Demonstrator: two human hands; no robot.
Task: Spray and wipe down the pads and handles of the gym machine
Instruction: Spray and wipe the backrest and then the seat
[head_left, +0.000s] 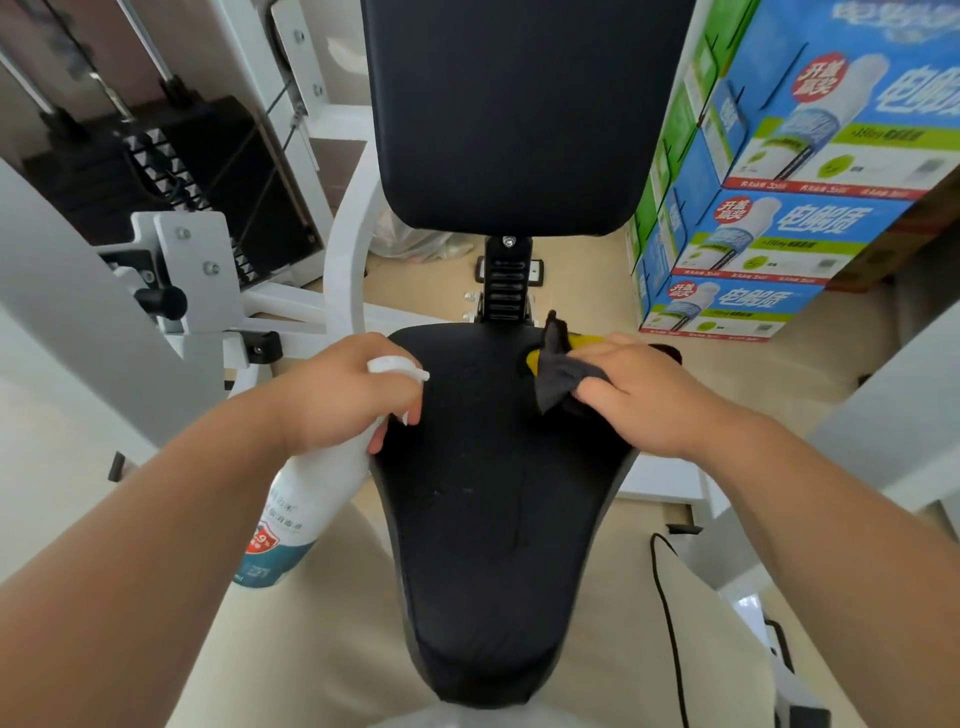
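A black seat pad (498, 519) fills the middle of the view, with the black back pad (509, 114) upright behind it. My left hand (343, 389) grips a white spray bottle (306, 504) by its trigger head at the seat's left edge, nozzle toward the pad. My right hand (644, 395) holds a dark grey cloth (563, 376) bunched against the seat's far right corner. A yellow lever (576, 345) shows partly behind the cloth.
The white machine frame (197, 291) and black weight stack (171, 171) stand to the left. Stacked blue and green cartons (779, 208) rise at the right. A black cable (670, 623) trails over the beige floor on the right.
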